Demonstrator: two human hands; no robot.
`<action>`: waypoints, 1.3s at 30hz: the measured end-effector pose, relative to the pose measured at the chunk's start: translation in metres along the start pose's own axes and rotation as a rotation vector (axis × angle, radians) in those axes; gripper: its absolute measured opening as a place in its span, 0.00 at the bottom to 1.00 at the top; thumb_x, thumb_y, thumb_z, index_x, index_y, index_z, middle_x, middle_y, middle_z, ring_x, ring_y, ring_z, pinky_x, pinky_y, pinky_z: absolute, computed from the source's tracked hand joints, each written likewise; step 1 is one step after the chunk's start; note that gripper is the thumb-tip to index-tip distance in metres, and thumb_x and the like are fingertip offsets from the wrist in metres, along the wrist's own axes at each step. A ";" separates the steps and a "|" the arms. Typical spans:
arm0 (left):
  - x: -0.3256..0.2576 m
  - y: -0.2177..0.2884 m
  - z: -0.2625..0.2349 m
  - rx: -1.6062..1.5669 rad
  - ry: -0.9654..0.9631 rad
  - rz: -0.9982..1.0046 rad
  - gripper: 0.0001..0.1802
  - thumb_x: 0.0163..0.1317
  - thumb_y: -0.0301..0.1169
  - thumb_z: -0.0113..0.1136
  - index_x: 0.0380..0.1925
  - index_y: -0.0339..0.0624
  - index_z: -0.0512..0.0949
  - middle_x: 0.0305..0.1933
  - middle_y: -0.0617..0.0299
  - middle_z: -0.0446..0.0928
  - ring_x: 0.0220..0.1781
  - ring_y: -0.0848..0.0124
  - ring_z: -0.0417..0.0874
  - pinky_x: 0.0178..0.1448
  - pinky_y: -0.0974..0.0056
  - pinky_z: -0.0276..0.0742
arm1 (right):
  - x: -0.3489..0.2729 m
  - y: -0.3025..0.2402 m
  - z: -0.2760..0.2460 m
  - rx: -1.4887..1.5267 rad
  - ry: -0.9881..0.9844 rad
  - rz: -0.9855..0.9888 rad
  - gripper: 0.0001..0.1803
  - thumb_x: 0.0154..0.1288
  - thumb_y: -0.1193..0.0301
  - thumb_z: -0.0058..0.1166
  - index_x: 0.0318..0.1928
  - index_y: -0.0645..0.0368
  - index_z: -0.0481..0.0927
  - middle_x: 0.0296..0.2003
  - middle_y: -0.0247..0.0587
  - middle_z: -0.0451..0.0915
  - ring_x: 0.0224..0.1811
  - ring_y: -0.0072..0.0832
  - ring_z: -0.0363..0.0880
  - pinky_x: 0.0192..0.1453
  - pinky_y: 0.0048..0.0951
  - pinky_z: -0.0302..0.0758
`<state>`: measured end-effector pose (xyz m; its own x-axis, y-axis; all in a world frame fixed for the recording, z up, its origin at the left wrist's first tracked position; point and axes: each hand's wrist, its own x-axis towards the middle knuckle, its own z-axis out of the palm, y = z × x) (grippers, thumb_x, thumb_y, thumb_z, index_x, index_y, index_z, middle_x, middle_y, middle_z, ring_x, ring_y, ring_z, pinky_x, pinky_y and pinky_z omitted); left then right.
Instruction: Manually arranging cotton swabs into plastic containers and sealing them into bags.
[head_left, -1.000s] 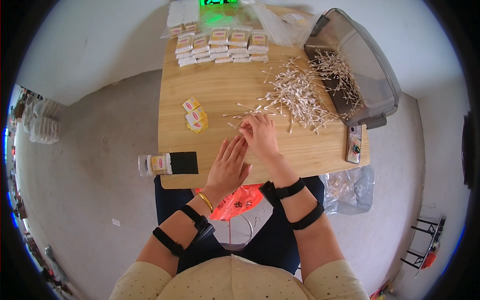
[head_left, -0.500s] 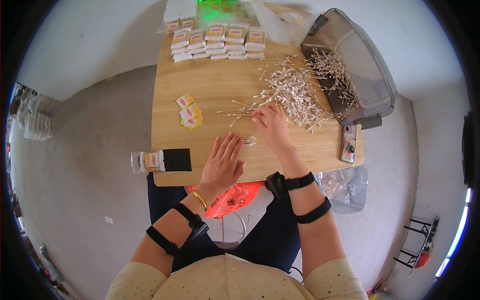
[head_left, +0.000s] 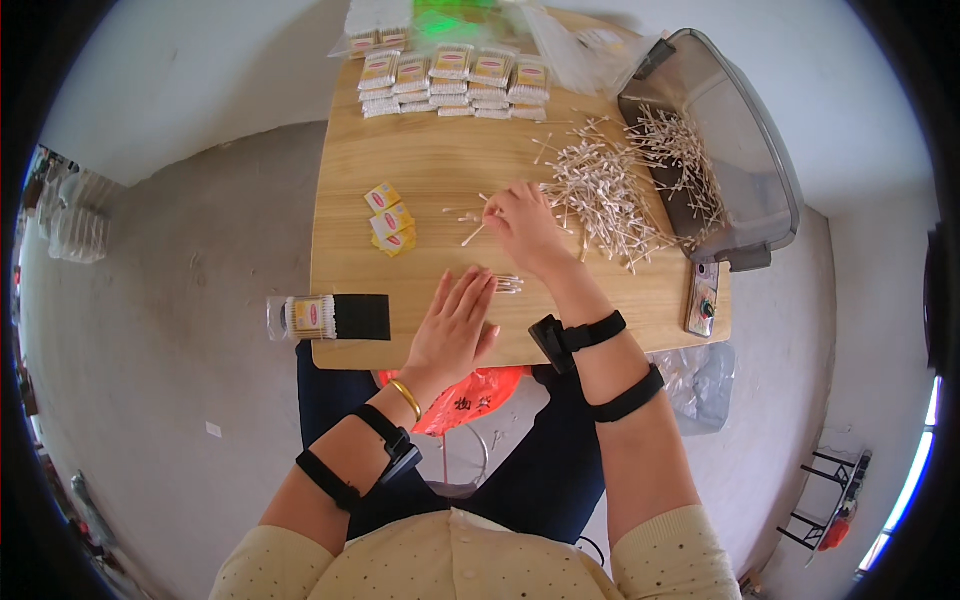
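My left hand [head_left: 455, 318] lies flat on the table, its fingers stretched out over a small bundle of cotton swabs [head_left: 509, 284] whose white tips stick out to the right. Farther forward, my right hand [head_left: 527, 228] has its fingers curled together beside a few loose swabs [head_left: 472, 236]; whatever is between the fingertips is hidden. Behind it to the right spreads a big heap of loose cotton swabs [head_left: 603, 195]. Small yellow and white cards [head_left: 391, 221] lie overlapping on the left part of the table.
A tipped grey clear bin [head_left: 745, 150] holds more swabs at the right. Stacked swab packs [head_left: 452, 80] stand along the back. A filled pack [head_left: 308, 317] on a black pad [head_left: 361, 317] sits at the left edge. A phone [head_left: 703, 300] lies near the right edge.
My right hand has shifted left, over the loose swabs beside the heap. My left hand stays flat on the bundle. The whole view has moved slightly.
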<state>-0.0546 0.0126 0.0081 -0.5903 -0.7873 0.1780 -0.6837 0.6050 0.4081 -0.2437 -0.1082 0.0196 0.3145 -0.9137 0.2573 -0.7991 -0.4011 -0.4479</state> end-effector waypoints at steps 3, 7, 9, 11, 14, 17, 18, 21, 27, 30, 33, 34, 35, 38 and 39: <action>0.000 0.001 0.001 0.014 0.015 0.011 0.37 0.71 0.42 0.54 0.75 0.33 0.61 0.77 0.48 0.63 0.83 0.54 0.58 0.86 0.44 0.46 | 0.003 0.004 -0.002 0.360 0.090 0.211 0.07 0.69 0.67 0.62 0.41 0.57 0.83 0.44 0.40 0.78 0.50 0.34 0.76 0.57 0.35 0.72; -0.001 -0.001 0.001 0.008 0.013 0.000 0.37 0.71 0.42 0.54 0.75 0.33 0.61 0.77 0.48 0.63 0.83 0.54 0.58 0.86 0.44 0.47 | 0.001 0.007 -0.014 1.141 0.238 0.614 0.11 0.77 0.63 0.59 0.47 0.57 0.83 0.39 0.30 0.80 0.41 0.20 0.75 0.48 0.23 0.69; -0.001 -0.001 0.001 0.005 0.016 0.000 0.37 0.71 0.42 0.54 0.75 0.33 0.61 0.77 0.48 0.63 0.83 0.55 0.58 0.86 0.44 0.47 | -0.004 0.010 -0.020 1.310 0.292 0.594 0.12 0.78 0.62 0.58 0.49 0.57 0.82 0.37 0.27 0.80 0.40 0.17 0.74 0.46 0.22 0.68; -0.002 -0.002 0.001 0.020 0.013 0.001 0.37 0.71 0.42 0.54 0.75 0.33 0.61 0.77 0.49 0.63 0.83 0.55 0.58 0.87 0.45 0.46 | -0.010 0.012 -0.023 1.478 0.346 0.569 0.12 0.79 0.61 0.57 0.50 0.57 0.82 0.36 0.24 0.80 0.39 0.15 0.74 0.45 0.21 0.67; 0.000 -0.001 0.003 0.013 0.012 0.003 0.38 0.71 0.43 0.54 0.75 0.33 0.60 0.77 0.49 0.63 0.83 0.55 0.57 0.87 0.45 0.45 | -0.027 0.018 -0.021 1.312 0.325 0.617 0.10 0.74 0.63 0.61 0.45 0.56 0.83 0.36 0.29 0.82 0.38 0.23 0.76 0.47 0.25 0.70; -0.001 -0.001 0.004 0.014 0.016 0.002 0.37 0.71 0.43 0.54 0.74 0.33 0.61 0.77 0.49 0.63 0.83 0.55 0.57 0.87 0.45 0.44 | -0.051 0.013 -0.009 0.270 -0.028 0.223 0.08 0.66 0.65 0.65 0.39 0.54 0.84 0.38 0.35 0.82 0.43 0.36 0.78 0.52 0.35 0.73; -0.001 -0.001 0.003 0.016 0.018 0.001 0.37 0.71 0.43 0.54 0.74 0.33 0.61 0.77 0.49 0.63 0.83 0.55 0.57 0.87 0.45 0.44 | -0.057 0.002 -0.005 0.192 -0.060 0.190 0.07 0.62 0.66 0.66 0.37 0.53 0.85 0.39 0.38 0.82 0.46 0.41 0.77 0.55 0.39 0.72; -0.002 -0.002 0.001 -0.009 0.018 -0.009 0.37 0.71 0.43 0.54 0.74 0.34 0.61 0.76 0.48 0.64 0.82 0.54 0.58 0.87 0.45 0.45 | -0.048 -0.019 -0.003 0.124 -0.047 0.168 0.06 0.58 0.69 0.68 0.36 0.52 0.85 0.41 0.41 0.80 0.52 0.46 0.75 0.58 0.45 0.72; -0.001 -0.002 0.003 -0.031 0.055 0.007 0.37 0.71 0.42 0.55 0.74 0.35 0.61 0.77 0.48 0.62 0.83 0.52 0.57 0.86 0.43 0.47 | -0.014 -0.019 -0.002 0.002 0.130 0.118 0.10 0.56 0.73 0.70 0.38 0.51 0.84 0.44 0.39 0.77 0.53 0.44 0.74 0.59 0.46 0.71; -0.001 -0.002 0.001 -0.004 0.017 0.004 0.36 0.73 0.43 0.52 0.75 0.34 0.62 0.79 0.49 0.60 0.84 0.54 0.54 0.87 0.45 0.44 | -0.005 -0.014 0.002 -0.022 0.077 0.086 0.10 0.55 0.74 0.70 0.38 0.49 0.84 0.45 0.37 0.75 0.54 0.42 0.73 0.60 0.45 0.71; -0.001 -0.003 0.000 -0.013 0.015 0.001 0.36 0.73 0.43 0.52 0.75 0.33 0.61 0.80 0.48 0.59 0.85 0.54 0.53 0.87 0.44 0.45 | 0.002 -0.014 0.007 -0.014 0.024 0.062 0.09 0.56 0.72 0.70 0.38 0.49 0.85 0.45 0.36 0.74 0.55 0.41 0.72 0.61 0.45 0.71; -0.001 -0.003 0.000 -0.010 0.013 -0.001 0.36 0.73 0.43 0.52 0.75 0.34 0.61 0.80 0.48 0.59 0.85 0.54 0.53 0.87 0.44 0.44 | 0.003 -0.014 0.008 -0.017 0.013 0.041 0.09 0.57 0.71 0.70 0.38 0.49 0.85 0.45 0.36 0.74 0.55 0.42 0.72 0.62 0.45 0.71; -0.001 -0.002 0.000 -0.008 0.010 -0.002 0.36 0.73 0.43 0.52 0.75 0.34 0.61 0.80 0.48 0.59 0.85 0.54 0.53 0.87 0.44 0.44 | 0.004 -0.016 0.010 -0.017 0.010 0.041 0.09 0.57 0.71 0.70 0.38 0.49 0.85 0.45 0.36 0.74 0.55 0.42 0.72 0.62 0.45 0.71; -0.001 -0.003 0.001 -0.017 0.021 -0.001 0.36 0.73 0.43 0.52 0.75 0.34 0.62 0.80 0.48 0.59 0.85 0.54 0.53 0.87 0.45 0.44 | 0.004 -0.021 0.014 -0.002 -0.014 0.057 0.06 0.56 0.70 0.71 0.34 0.49 0.85 0.46 0.35 0.75 0.56 0.40 0.72 0.61 0.45 0.71; -0.001 -0.003 0.001 -0.019 0.022 -0.001 0.36 0.73 0.43 0.52 0.75 0.34 0.62 0.80 0.48 0.59 0.85 0.54 0.53 0.87 0.45 0.44 | 0.002 -0.023 0.013 -0.014 -0.022 0.055 0.06 0.57 0.69 0.70 0.33 0.50 0.85 0.46 0.36 0.75 0.56 0.40 0.71 0.62 0.45 0.71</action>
<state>-0.0528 0.0116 0.0062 -0.5796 -0.7907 0.1971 -0.6762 0.6016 0.4252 -0.2185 -0.1014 0.0189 0.2812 -0.9356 0.2134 -0.8226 -0.3495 -0.4485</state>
